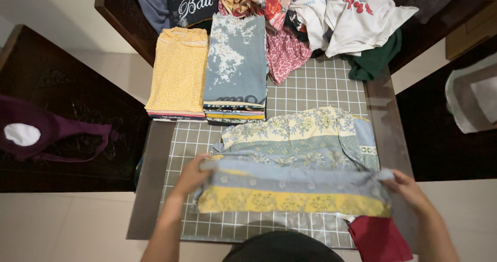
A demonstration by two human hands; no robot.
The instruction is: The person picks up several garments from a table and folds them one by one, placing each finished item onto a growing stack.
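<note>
A blue and yellow floral garment (300,153) lies spread on the grid-patterned mat (321,86) in the middle of the table. Its near part is folded into a band with a yellow stripe. My left hand (192,175) grips the left end of that band. My right hand (406,185) pinches its right end at the mat's right edge. Both hands hold the cloth low over the mat.
Two stacks of folded clothes, a yellow one (178,73) and a grey-blue one (235,65), stand behind the garment. A heap of unfolded clothes (336,18) fills the far end. A dark red cloth (378,238) hangs at the near right corner. A maroon item (46,132) lies on dark furniture at left.
</note>
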